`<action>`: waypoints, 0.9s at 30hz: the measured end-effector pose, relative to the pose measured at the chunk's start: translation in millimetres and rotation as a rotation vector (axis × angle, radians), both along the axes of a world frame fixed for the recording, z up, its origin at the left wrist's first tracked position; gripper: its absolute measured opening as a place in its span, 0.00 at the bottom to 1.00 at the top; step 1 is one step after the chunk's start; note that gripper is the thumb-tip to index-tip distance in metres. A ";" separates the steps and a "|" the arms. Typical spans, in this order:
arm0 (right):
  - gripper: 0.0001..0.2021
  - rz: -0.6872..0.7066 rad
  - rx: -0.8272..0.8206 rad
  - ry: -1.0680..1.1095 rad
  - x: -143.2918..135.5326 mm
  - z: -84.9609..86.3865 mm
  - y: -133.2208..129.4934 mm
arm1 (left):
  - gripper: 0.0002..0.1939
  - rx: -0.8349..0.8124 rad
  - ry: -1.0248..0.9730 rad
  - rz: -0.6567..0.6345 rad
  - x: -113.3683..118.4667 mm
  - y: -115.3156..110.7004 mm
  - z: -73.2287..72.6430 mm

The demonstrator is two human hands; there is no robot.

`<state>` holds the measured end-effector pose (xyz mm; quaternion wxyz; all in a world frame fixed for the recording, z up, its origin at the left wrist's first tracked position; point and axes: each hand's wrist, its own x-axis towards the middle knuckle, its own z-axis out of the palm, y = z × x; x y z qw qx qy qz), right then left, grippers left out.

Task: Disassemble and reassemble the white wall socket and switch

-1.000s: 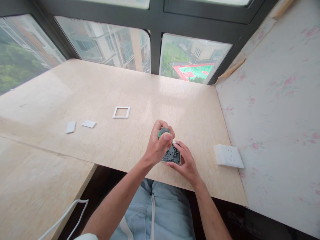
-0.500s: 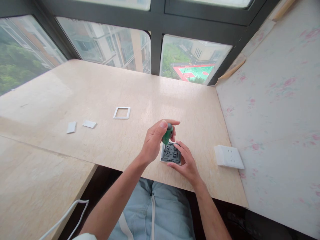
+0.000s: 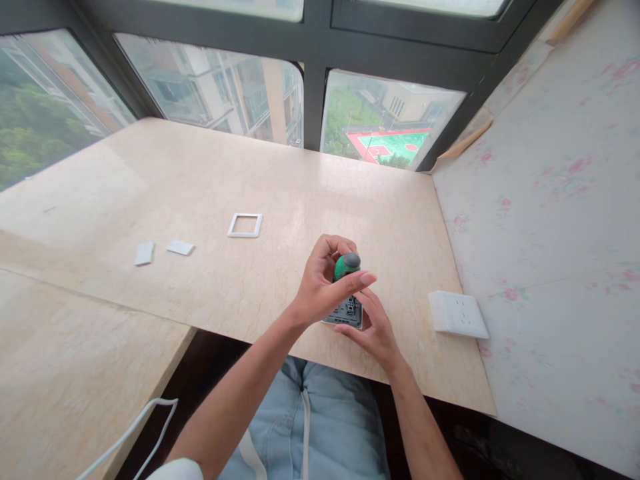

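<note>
In my left hand (image 3: 327, 280) is a screwdriver (image 3: 347, 265) with a green, grey-capped handle. It stands nearly upright over a wall switch (image 3: 345, 315), and its tip is hidden behind my hand. My left fingers curl around the handle while the thumb stretches across in front of it. The switch lies on the counter with its dark grey inner mechanism uncovered. Gripping the switch's right side between thumb and fingers, my right hand (image 3: 370, 327) holds it at the counter's front edge.
A white frame (image 3: 245, 236) and two small white plates (image 3: 145, 253) (image 3: 181, 247) lie on the stone counter (image 3: 280, 180) to the left. A white socket (image 3: 459, 314) sits by the papered wall at right. A white cable (image 3: 125, 435) hangs at lower left.
My left hand has turned about the screwdriver handle, its thumb swinging to the right and toward me. The handle's top has shifted slightly right. My right hand and the switch stay in place.
</note>
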<state>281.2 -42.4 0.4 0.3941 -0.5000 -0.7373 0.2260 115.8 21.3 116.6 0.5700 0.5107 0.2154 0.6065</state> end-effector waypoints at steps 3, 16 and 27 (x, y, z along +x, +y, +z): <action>0.37 -0.001 -0.002 0.001 -0.3 0.5 0.1 | 0.16 0.033 0.057 -0.016 -6.6 0.9 -0.5; 0.37 0.003 -0.013 0.032 -0.4 -0.1 -0.3 | 0.22 -0.075 -0.140 -0.114 -4.0 -0.5 -9.9; 0.37 0.006 -0.020 0.032 0.3 -1.3 -1.7 | 0.18 -0.055 -0.034 -0.098 -8.9 -0.8 -13.9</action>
